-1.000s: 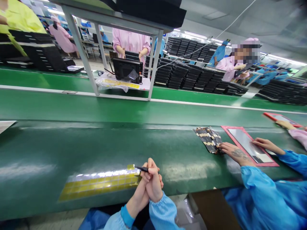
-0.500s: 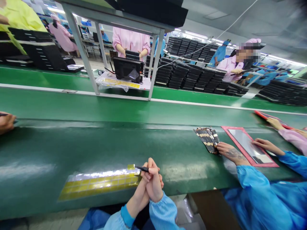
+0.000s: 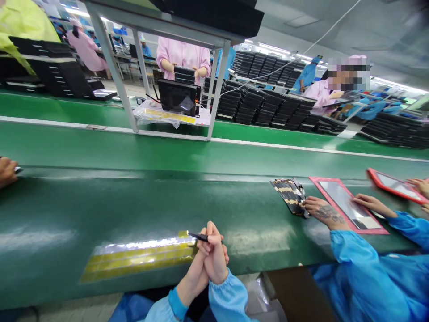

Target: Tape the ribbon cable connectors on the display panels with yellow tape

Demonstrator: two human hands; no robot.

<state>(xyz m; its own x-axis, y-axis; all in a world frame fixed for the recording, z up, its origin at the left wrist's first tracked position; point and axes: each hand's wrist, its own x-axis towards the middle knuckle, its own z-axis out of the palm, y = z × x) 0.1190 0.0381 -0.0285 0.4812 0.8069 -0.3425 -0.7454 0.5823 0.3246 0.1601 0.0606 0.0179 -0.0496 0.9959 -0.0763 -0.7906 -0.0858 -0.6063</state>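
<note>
My two hands are clasped together at the near edge of the green conveyor belt (image 3: 134,201). My right hand (image 3: 216,259) lies on top, closed on black tweezers (image 3: 198,236) that point left. A small yellow tape piece (image 3: 182,233) sits at the tweezer tip. My left hand (image 3: 193,275) is closed against the right hand from below. Just left of my hands a shiny sheet of yellow tape pieces (image 3: 140,258) lies flat on the belt.
To the right a co-worker in blue sleeves has a hand (image 3: 320,210) on a stack of black flex strips (image 3: 291,193) beside a red-framed panel (image 3: 348,205). Another red-framed panel (image 3: 393,185) is held further right. Someone's hand (image 3: 6,171) shows at the left edge. Black tray stacks (image 3: 268,107) stand beyond.
My clasped hands have not moved. A hand came in at the left edge. At the far right the second red-framed panel has been lifted off the belt and tilted.
</note>
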